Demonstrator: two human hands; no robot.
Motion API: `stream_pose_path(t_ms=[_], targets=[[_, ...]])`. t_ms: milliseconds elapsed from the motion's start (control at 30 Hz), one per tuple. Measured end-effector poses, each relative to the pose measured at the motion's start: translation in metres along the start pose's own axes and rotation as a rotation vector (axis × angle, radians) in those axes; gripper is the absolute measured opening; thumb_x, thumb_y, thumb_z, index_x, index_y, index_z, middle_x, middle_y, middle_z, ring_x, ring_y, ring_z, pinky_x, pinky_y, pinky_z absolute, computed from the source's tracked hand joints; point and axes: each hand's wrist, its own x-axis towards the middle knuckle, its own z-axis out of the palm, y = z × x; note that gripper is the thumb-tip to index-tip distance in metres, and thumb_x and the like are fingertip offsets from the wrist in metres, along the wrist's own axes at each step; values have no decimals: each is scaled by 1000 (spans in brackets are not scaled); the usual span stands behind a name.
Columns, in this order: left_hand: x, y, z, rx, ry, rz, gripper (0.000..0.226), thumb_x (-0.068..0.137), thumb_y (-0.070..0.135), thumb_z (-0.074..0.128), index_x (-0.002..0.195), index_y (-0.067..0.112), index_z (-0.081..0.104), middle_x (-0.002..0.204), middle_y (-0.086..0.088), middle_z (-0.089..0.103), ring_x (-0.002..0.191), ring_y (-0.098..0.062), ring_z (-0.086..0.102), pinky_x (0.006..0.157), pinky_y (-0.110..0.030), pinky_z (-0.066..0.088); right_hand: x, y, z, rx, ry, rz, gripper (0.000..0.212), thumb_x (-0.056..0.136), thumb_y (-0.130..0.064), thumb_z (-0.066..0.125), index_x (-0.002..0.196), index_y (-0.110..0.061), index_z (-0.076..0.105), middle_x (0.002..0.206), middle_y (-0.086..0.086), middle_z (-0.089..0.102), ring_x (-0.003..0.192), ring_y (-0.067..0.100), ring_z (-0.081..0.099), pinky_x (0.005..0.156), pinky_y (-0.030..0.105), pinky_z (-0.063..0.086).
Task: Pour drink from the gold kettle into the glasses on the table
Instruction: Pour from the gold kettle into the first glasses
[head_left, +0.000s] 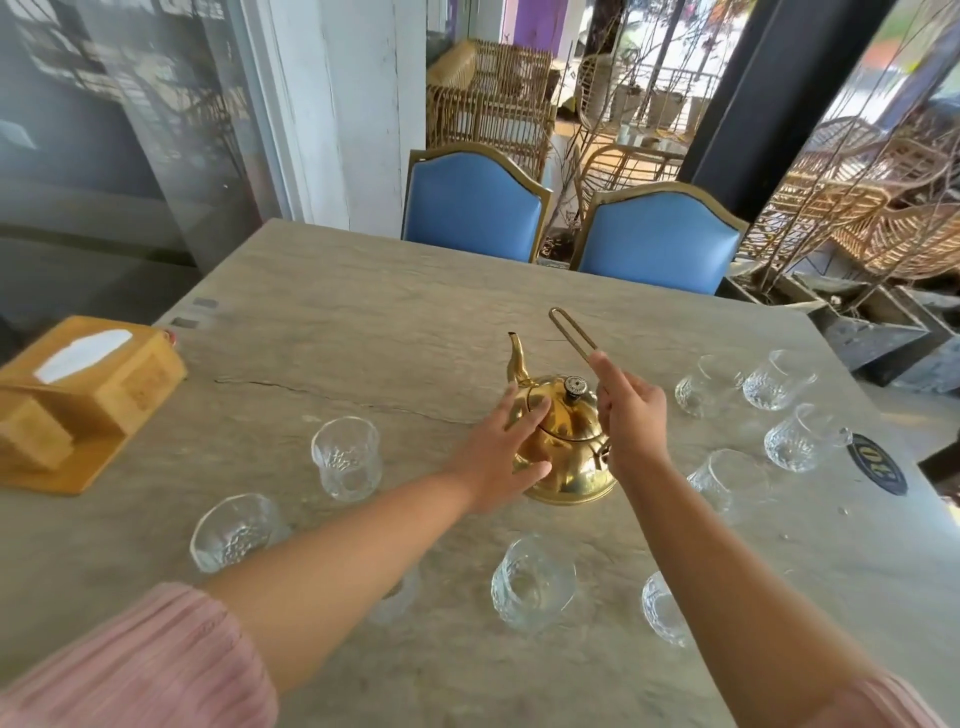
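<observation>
A gold kettle (563, 441) stands in the middle of the grey stone table (363, 322), spout pointing away from me, black knob on its lid. Its thin wire handle (569, 332) stands raised, and my right hand (631, 410) pinches the handle's near end. My left hand (501, 452) rests on the kettle's left side with fingers spread. Several empty clear glasses ring the kettle: one at left (347, 457), one at near left (234, 532), one in front (532, 582), another partly behind my right forearm (660, 608), and several at right (779, 379).
A wooden tissue box (78, 400) sits at the table's left edge. Two blue chairs (472, 202) stand along the far side. A round dark sticker (878, 462) lies near the right edge. Rattan furniture fills the background.
</observation>
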Motion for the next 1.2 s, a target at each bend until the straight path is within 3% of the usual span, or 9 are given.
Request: stream_pose_path(t_ms=[200, 333, 533, 733, 900, 1067, 1200], targets=[[-23, 8, -30, 163, 65, 195, 76, 96, 50, 38, 151, 21, -4, 158, 9, -18, 146, -11, -10, 119, -38, 8, 4, -45, 1, -113, -203, -75, 52, 85, -37, 64, 48, -14, 37, 37, -8, 29, 36, 8, 20, 41, 20, 24], [-43, 10, -43, 169, 65, 190, 77, 96, 49, 38, 150, 22, -11, 158, 5, -16, 145, -9, -12, 120, -36, 3, 5, -62, 10, -139, -299, -77, 50, 85, -37, 63, 47, -16, 38, 40, -6, 30, 38, 10, 21, 42, 21, 23], [-68, 4, -42, 257, 148, 158, 70, 97, 49, 36, 150, 31, -7, 154, 9, -24, 144, -8, -17, 114, -33, -9, 4, -73, 30, -270, -430, -103, 52, 85, -40, 63, 46, -16, 38, 43, -2, 32, 39, 11, 23, 40, 19, 27], [-85, -3, -40, 243, 116, 140, 70, 98, 48, 33, 145, 30, -16, 154, 6, -23, 144, -7, -16, 116, -31, -9, -1, -74, 55, -411, -566, -154, 54, 86, -37, 63, 45, -12, 38, 38, -5, 31, 37, 11, 24, 41, 17, 29], [-93, -10, -33, 214, 143, 118, 68, 100, 46, 30, 145, 27, -17, 154, 6, -24, 142, -3, -17, 111, -23, -13, -4, -75, 72, -543, -668, -195, 53, 87, -36, 61, 46, -12, 38, 40, -4, 31, 36, 8, 24, 48, 23, 30], [-97, -14, -23, 196, 144, 88, 70, 92, 57, 16, 144, 28, -21, 154, 5, -25, 143, -4, -17, 112, -25, -11, -6, -71, 90, -691, -747, -237, 54, 87, -39, 60, 45, -14, 37, 45, -1, 31, 37, 10, 25, 58, 32, 31], [-100, -13, -19, 172, 142, 56, 71, 91, 58, 16, 141, 28, -25, 150, 6, -31, 142, -5, -20, 111, -23, -13, -10, -71, 99, -783, -808, -273, 54, 89, -39, 58, 47, -11, 38, 47, 1, 29, 40, 11, 24, 60, 34, 32]])
